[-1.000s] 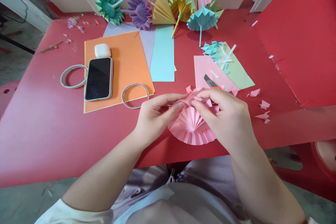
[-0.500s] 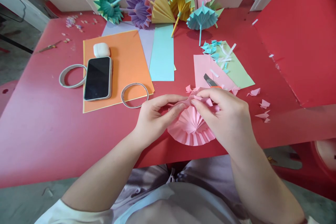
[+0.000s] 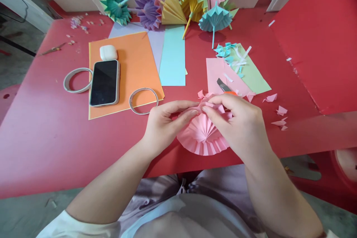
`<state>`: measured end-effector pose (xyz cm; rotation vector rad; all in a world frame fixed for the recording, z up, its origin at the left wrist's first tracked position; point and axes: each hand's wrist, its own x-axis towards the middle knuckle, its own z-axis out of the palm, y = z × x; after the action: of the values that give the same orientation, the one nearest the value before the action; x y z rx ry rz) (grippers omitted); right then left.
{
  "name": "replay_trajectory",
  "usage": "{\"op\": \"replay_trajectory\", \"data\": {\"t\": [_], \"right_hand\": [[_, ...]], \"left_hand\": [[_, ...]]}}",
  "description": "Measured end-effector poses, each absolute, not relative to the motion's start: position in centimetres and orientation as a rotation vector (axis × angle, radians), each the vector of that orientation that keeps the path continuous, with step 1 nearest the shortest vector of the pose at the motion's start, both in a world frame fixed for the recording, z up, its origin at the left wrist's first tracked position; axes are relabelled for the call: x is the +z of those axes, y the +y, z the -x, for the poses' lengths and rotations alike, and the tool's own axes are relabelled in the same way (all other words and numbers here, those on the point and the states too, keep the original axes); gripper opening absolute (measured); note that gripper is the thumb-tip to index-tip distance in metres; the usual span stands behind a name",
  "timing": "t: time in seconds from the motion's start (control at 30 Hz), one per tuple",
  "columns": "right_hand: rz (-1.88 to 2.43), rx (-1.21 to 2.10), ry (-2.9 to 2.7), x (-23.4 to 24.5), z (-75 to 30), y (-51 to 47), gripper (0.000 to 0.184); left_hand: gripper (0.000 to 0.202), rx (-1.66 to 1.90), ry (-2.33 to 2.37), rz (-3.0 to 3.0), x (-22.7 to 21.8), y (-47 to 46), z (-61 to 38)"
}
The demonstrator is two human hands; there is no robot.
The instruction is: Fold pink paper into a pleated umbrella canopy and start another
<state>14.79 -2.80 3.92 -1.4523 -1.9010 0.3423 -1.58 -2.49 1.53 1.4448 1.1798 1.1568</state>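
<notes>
A round pink pleated paper umbrella top rests near the table's front edge, its folds fanning out from a centre. My left hand pinches the far rim of it between thumb and fingers. Close beside, my right hand grips the same rim, thumb and forefinger almost meeting the left ones. Both hands cover part of the far edge, so the exact fold between the fingertips is hidden. Just beyond the right hand lies a blade with an orange handle, partly hidden, on a pink paper sheet.
Finished paper umbrellas line the back. On the left, a phone and a white case lie on orange paper, with tape rolls nearby. Pink scraps lie at right, blue and white scraps on green paper.
Both hands keep their pinch on the pink paper. Its near part has shifted very slightly left, and the right hand has moved a touch left too.
</notes>
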Motion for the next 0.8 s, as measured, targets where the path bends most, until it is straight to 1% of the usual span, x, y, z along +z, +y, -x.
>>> {"op": "replay_trajectory", "data": {"t": [0.1, 0.27, 0.4, 0.5, 0.53, 0.67, 0.8], "right_hand": [[1.463, 0.452, -1.885, 4.0, -14.9, -2.6, 0.006], [1.410, 0.738, -1.799, 4.3, -15.6, -2.3, 0.015], [1.420, 0.798, -1.778, 4.4, -16.6, -2.0, 0.019], [1.466, 0.787, -1.852, 4.4, -17.1, -1.8, 0.027], [1.475, 0.763, -1.880, 4.3, -17.2, -1.7, 0.026], [1.469, 0.613, -1.902, 4.2, -17.1, -1.7, 0.008], [1.454, 0.533, -1.871, 4.3, -17.0, -1.8, 0.005]], "left_hand": [[0.020, 1.150, 1.199, -1.467, 1.3, -2.4, 1.6], [0.032, 1.128, 1.212, -1.546, 1.0, -2.2, 1.6], [0.045, 1.092, 1.146, -1.561, 1.0, -2.0, 1.8], [0.047, 1.081, 1.086, -1.555, 1.0, -2.0, 1.9], [0.047, 1.083, 1.077, -1.556, 1.0, -2.0, 1.9], [0.044, 1.106, 1.068, -1.565, 0.8, -2.1, 1.8], [0.040, 1.106, 1.115, -1.639, 0.7, -2.1, 1.7]]}}
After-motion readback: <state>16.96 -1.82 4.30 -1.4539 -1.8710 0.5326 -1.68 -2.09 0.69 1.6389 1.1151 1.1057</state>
